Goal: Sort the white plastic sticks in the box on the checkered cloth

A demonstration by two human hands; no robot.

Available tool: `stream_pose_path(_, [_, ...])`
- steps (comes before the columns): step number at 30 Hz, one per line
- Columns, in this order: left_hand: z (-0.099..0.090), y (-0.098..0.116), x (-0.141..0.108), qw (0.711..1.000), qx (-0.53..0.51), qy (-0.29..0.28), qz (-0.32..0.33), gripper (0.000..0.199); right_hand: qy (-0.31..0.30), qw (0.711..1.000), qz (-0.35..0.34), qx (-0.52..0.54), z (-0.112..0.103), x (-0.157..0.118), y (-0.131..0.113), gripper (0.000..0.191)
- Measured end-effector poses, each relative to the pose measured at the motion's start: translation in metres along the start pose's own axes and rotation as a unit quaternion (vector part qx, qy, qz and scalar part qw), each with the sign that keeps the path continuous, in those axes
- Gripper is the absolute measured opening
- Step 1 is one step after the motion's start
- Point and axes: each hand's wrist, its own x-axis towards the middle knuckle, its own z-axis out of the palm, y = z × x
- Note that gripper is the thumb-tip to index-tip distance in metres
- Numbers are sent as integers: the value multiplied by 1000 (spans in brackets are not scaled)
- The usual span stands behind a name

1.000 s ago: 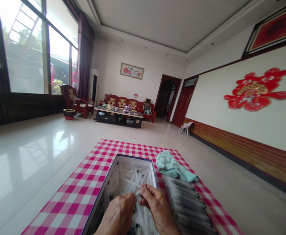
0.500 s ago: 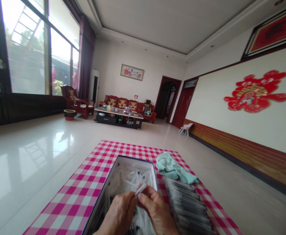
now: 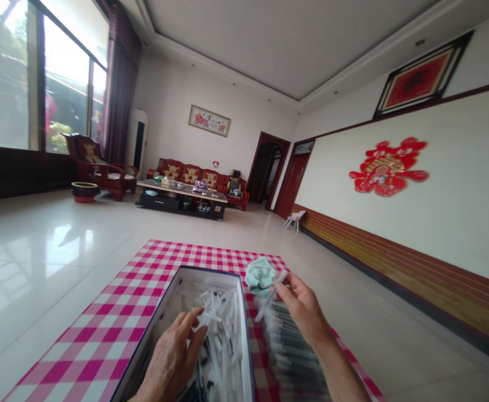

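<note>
Right hand [image 3: 300, 304]: fingers pinched a translucent tube [image 3: 271, 296] above the dark-tipped bundle [image 3: 292, 349] | Left hand [image 3: 175, 346]: fingers parted, over loose tubes [image 3: 225, 321] in the box [image 3: 245, 329]; contact unclear

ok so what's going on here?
Someone's right hand holds a slim whitish tube near a green cloth, outside the open box. The left hand, fingers parted, is over the box's loose whitish tubes; whether it touches any is unclear. A blurred pile of dark and pale pieces lies to the box's right.
</note>
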Motion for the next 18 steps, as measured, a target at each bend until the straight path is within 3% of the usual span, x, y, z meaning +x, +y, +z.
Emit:
stream_pose_path(2, [3, -2, 0, 1000, 11, -6, 7, 27, 7, 980, -65, -186, -24, 9, 14, 26])
stream_pose_path(5, [5, -3, -2, 1000, 22, -20, 6, 26, -63, 873, -102, -473, -41, 15, 45, 31])
stream_pose_path(10, [2, -1, -2, 999, 41, -23, 1, 24, -139, 825, -86, -541, -31, 15, 86, 27])
stream_pose_path(18, [-5, 4, 1, 999, 38, -24, -13, 25, -160, 800, -78, -573, -21, 19, 101, 38])
